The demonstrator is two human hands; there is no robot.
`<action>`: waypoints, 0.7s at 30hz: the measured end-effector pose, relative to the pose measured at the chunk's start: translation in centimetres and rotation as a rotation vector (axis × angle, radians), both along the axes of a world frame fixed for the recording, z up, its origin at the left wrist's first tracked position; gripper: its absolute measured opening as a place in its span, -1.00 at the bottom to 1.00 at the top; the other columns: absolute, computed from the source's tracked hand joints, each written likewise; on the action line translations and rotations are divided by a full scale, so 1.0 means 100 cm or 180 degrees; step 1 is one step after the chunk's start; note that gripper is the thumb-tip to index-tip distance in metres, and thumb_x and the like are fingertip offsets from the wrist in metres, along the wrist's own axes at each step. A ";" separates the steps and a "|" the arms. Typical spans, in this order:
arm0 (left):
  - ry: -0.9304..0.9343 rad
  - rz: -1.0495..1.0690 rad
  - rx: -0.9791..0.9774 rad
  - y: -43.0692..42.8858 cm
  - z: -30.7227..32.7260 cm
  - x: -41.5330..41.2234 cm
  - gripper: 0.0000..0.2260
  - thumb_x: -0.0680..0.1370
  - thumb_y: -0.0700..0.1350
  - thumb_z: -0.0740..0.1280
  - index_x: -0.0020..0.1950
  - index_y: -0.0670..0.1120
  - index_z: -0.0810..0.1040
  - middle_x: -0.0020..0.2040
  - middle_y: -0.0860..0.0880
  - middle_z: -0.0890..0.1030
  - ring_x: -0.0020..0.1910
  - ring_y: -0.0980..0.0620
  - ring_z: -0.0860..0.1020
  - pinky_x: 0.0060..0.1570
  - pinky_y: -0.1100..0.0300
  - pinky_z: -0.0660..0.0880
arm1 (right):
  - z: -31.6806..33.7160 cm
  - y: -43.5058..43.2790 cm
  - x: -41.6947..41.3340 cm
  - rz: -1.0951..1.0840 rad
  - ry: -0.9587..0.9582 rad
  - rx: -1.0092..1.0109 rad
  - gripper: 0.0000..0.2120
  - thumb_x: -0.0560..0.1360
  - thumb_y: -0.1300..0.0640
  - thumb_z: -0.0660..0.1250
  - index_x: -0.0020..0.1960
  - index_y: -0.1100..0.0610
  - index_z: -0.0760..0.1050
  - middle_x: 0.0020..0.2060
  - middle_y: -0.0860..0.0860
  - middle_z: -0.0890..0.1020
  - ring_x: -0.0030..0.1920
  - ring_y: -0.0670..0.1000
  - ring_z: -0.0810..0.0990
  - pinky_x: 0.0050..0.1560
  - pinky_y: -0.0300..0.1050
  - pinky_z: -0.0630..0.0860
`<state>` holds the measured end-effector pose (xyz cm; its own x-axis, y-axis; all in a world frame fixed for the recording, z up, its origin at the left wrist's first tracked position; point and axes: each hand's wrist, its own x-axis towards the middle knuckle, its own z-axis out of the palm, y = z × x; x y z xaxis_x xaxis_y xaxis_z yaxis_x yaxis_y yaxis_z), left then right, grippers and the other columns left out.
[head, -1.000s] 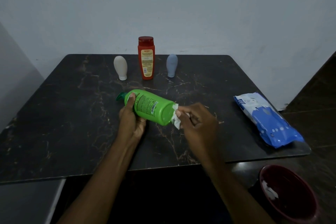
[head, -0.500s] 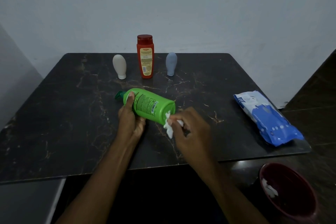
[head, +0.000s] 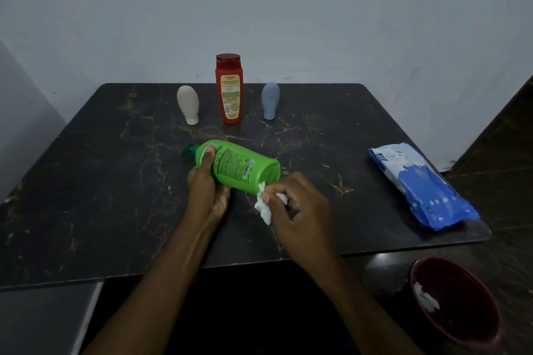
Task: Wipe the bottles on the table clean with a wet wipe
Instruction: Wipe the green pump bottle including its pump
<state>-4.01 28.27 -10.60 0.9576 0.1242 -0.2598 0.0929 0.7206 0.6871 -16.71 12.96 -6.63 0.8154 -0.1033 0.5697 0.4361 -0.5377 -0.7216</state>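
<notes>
A green bottle [head: 242, 168] is held on its side above the middle of the dark marble table [head: 101, 181], cap pointing left. My left hand [head: 206, 190] grips it near the neck, thumb on top. My right hand [head: 297, 210] pinches a crumpled white wet wipe [head: 264, 204] against the lower edge of the bottle's base. At the back of the table stand a red bottle [head: 228, 89], a cream tube [head: 188, 104] to its left and a grey-blue tube [head: 270, 100] to its right, both tubes cap down.
A blue and white wet-wipe pack [head: 418, 184] lies at the table's right edge. On the floor at the lower right, a dark red bin [head: 458, 314] holds a used white wipe. A pale wall rises behind the table.
My right hand with the wipe has slid from the flat end of the bottle's base down to its lower edge. The left hand keeps its grip on the bottle.
</notes>
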 end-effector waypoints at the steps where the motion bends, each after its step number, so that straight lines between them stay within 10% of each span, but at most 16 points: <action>1: 0.0006 -0.0001 0.0024 -0.001 0.000 0.000 -0.72 0.62 -0.11 0.37 0.26 -0.24 0.55 0.14 -0.22 0.69 0.11 -0.11 0.69 0.23 -0.17 0.57 | 0.002 -0.002 0.002 -0.0027 -0.0016 0.0000 -0.93 0.50 0.26 0.42 -0.11 0.12 0.60 -0.17 -0.09 0.57 -0.17 -0.13 0.58 -0.18 -0.28 0.49; 21: 0.0045 0.0054 0.0270 -0.002 0.005 -0.005 -0.66 0.63 -0.10 0.37 0.31 -0.28 0.51 0.21 -0.27 0.65 0.12 -0.14 0.67 0.19 -0.18 0.58 | 0.024 -0.011 0.024 -0.0127 -0.0247 -0.0563 -0.83 0.54 0.32 0.35 0.10 0.19 0.62 -0.06 -0.02 0.50 -0.12 -0.19 0.49 -0.14 -0.49 0.40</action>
